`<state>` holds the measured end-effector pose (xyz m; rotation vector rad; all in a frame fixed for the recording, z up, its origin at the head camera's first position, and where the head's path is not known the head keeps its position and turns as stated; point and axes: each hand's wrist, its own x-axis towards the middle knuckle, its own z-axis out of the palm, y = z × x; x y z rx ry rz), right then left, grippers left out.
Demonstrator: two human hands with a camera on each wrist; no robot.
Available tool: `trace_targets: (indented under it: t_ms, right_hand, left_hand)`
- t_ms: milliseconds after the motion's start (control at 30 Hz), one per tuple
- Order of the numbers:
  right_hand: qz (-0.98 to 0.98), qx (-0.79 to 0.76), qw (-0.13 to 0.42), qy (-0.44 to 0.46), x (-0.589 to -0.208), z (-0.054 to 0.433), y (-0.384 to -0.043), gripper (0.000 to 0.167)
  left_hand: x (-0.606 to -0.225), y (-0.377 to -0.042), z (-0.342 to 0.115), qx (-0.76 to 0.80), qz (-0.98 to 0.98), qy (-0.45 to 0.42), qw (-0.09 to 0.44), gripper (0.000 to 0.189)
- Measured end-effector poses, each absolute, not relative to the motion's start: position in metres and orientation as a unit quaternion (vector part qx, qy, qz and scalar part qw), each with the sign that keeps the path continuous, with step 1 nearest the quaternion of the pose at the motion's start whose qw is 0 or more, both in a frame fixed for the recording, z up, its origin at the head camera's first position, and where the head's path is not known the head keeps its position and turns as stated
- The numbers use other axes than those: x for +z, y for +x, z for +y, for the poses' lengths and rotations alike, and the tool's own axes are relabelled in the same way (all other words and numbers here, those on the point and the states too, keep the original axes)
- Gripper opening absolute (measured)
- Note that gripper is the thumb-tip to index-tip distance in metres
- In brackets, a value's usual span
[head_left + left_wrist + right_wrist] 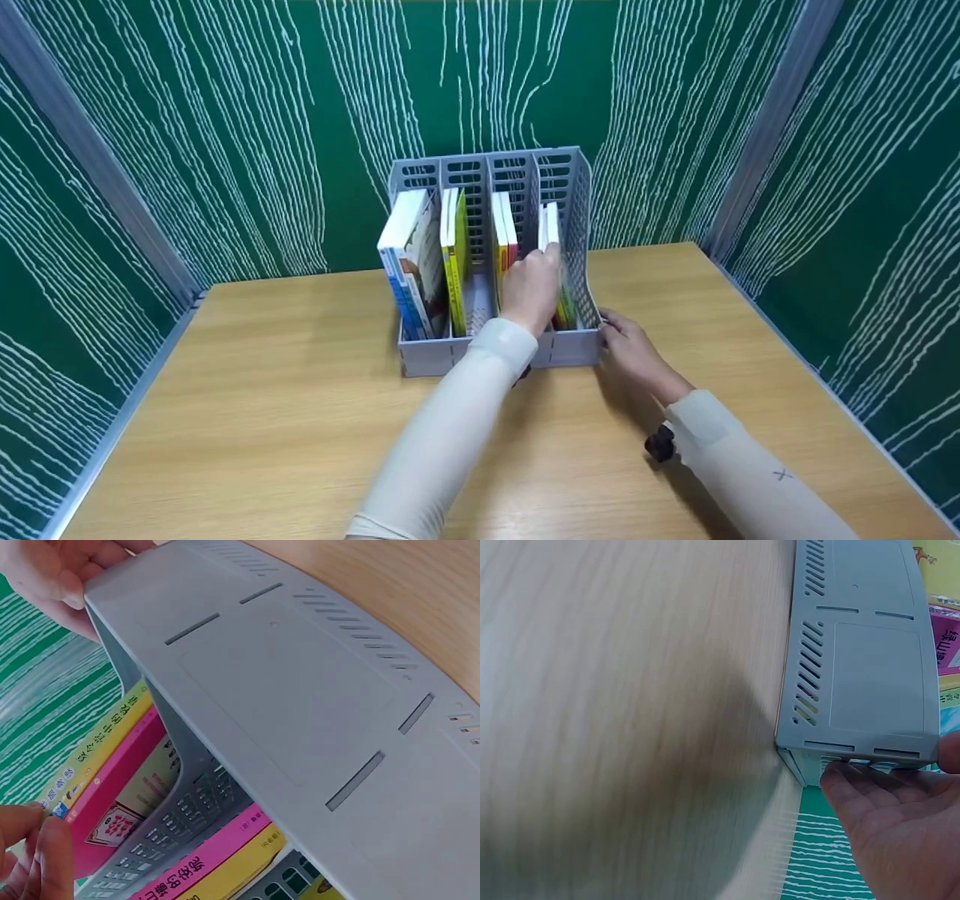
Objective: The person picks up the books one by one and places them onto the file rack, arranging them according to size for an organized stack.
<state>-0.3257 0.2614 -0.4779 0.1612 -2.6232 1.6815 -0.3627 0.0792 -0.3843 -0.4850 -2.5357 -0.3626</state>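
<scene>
A grey magazine file organizer point(501, 351) with upright dividers stands on the table, with books in its compartments. In the rightmost compartment two thin books point(553, 217) stand together. My left hand point(531, 291) pinches them near the top of their spines; the left wrist view shows its thumb and fingers on the yellow-green book point(105, 742) beside a pink book point(124, 780). Low at the organizer's right front corner, my right hand point(634, 351) grips the edge, with the thumb point(949, 753) in front and the fingers along the side wall.
Thick white-and-blue books point(409, 262) fill the leftmost compartment. A yellow book point(454, 262) stands in the second, and yellow and red books point(504, 225) in the third. Green walls with white streaks point(525, 75) enclose the wooden table point(300, 420) behind and at both sides.
</scene>
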Motion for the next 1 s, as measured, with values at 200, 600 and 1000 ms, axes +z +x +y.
trace_targets:
  t_ms: [200, 600, 1000]
  right_hand:
    - [-0.850, 0.524, -0.007, 0.053, -0.476, 0.262, -0.328, 0.054]
    - [-0.887, 0.461, 0.002, 0.035, -0.454, 0.275, -0.325, 0.054]
    - [-0.894, 0.440, 0.066, 0.042, -0.435, 0.286, -0.314, 0.049]
  left_hand:
    - [-0.386, -0.363, 0.072, -0.118, -0.942, -0.169, 0.264, 0.027]
    - [-0.376, -0.346, 0.042, -0.194, -0.936, -0.183, 0.231, 0.034]
    - [-0.392, -0.326, -0.020, -0.254, -0.925, -0.169, 0.225, 0.037]
